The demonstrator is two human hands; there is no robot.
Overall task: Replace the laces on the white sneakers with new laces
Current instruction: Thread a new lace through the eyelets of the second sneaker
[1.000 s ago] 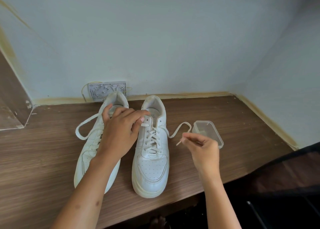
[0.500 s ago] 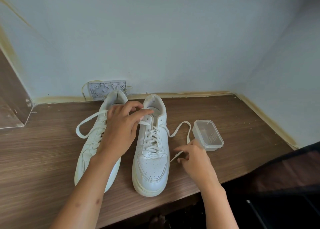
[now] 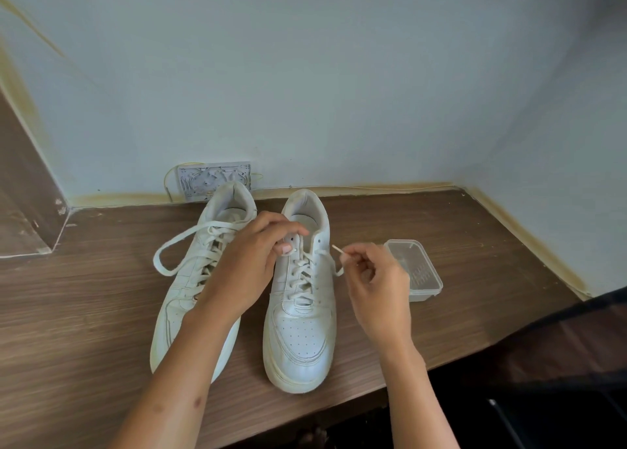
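Two white sneakers stand side by side on the wooden desk, toes toward me. The left sneaker [image 3: 190,289] is laced, with a long loop of lace [image 3: 176,248] trailing off to its left. The right sneaker [image 3: 300,316] is laced most of the way up. My left hand [image 3: 247,269] rests over the gap between the shoes and grips the upper left edge of the right sneaker near its top eyelets. My right hand [image 3: 375,286] pinches the free end of the right sneaker's lace [image 3: 337,249], with the tip pointing toward the shoe's top right eyelet.
A small clear plastic box [image 3: 415,272] sits on the desk [image 3: 475,279] just right of my right hand. A grey wall plate with wires [image 3: 213,177] is behind the shoes. Walls close off the back and right; the desk's front edge runs below the toes.
My right hand lifted from the desk surface beside the shoe and brought the lace tip up toward the top right eyelet. My left hand stayed on the upper part of the right sneaker.
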